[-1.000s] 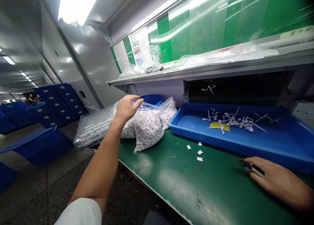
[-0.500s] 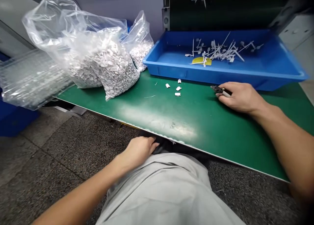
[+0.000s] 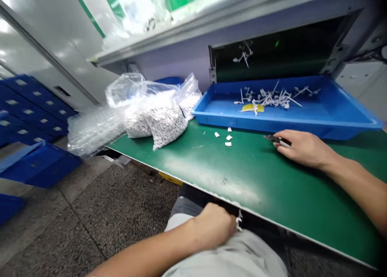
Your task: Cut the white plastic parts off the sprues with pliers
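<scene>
Green bench [image 3: 256,180], right hand [image 3: 304,148] closed on cutters [image 3: 276,139], left hand [image 3: 213,226] pinching white sprue [image 3: 239,221].

small white plastic piece [image 3: 239,221] below table edge, dark cutters [image 3: 276,140] flat on mat

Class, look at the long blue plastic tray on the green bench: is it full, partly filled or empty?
Partly filled. The long blue plastic tray holds a loose scatter of white plastic sprue pieces and a yellow scrap; most of its floor is bare.

No readable text here: the white labels on the blue crates [image 3: 27,107] are blurred to blank patches, and the papers up on the shelf [image 3: 169,35] are washed out by glare.
</scene>
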Motion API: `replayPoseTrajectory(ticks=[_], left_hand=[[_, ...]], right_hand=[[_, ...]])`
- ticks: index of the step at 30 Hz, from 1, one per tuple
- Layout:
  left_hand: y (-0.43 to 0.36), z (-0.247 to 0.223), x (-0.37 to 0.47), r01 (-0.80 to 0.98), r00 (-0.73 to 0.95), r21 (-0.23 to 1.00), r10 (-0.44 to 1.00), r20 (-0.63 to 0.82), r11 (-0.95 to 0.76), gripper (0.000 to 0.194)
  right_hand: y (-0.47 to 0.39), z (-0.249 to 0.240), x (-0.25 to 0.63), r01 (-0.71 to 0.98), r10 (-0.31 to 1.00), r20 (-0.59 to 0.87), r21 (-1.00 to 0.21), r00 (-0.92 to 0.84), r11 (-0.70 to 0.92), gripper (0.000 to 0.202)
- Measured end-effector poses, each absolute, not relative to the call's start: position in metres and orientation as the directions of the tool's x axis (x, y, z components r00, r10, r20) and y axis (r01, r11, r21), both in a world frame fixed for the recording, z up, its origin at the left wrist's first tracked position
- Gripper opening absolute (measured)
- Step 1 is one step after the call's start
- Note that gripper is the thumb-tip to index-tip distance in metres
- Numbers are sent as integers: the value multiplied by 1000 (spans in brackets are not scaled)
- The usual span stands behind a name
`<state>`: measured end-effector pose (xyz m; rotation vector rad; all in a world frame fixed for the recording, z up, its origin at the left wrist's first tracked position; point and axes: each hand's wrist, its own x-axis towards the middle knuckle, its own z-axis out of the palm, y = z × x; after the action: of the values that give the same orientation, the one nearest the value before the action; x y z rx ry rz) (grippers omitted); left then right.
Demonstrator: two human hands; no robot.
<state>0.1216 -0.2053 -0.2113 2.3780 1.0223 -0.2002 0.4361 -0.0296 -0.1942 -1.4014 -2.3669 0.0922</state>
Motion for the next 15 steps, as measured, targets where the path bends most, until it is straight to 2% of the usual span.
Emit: replayPoseTrajectory(ticks=[1, 2, 4, 5, 7, 10, 12, 15], left_hand=[[-209, -193, 118, 705, 707, 424, 610, -357, -569, 21], [-210, -174, 115, 673, 734, 481, 586, -343, -562, 22], [-203, -137, 112, 557, 786, 663, 575, -227, -500, 24], [-195, -122, 112, 512, 776, 725, 609, -162, -460, 26], [-170, -104, 117, 500, 678, 774, 731, -71, -388, 32], [-128, -100, 133, 499, 545, 800, 838, 8, -333, 38], [-105, -107, 147, 445, 560, 839, 828, 14, -315, 36], [-81, -117, 168, 381, 599, 872, 800, 22, -309, 39]], right_hand=[[-32, -192, 432, 826, 865, 298, -288, -404, 485, 22], [-35, -188, 428, 817, 876, 307, -338, -372, 466, 20], [-45, -177, 415, 769, 895, 335, -472, -296, 431, 19], [-51, -171, 408, 726, 899, 349, -541, -266, 425, 20], [-65, -159, 392, 621, 888, 383, -639, -255, 454, 23], [-81, -149, 373, 489, 830, 422, -672, -365, 556, 30], [-84, -147, 367, 437, 798, 424, -676, -428, 594, 29], [-81, -143, 368, 422, 829, 399, -722, -392, 547, 19]])
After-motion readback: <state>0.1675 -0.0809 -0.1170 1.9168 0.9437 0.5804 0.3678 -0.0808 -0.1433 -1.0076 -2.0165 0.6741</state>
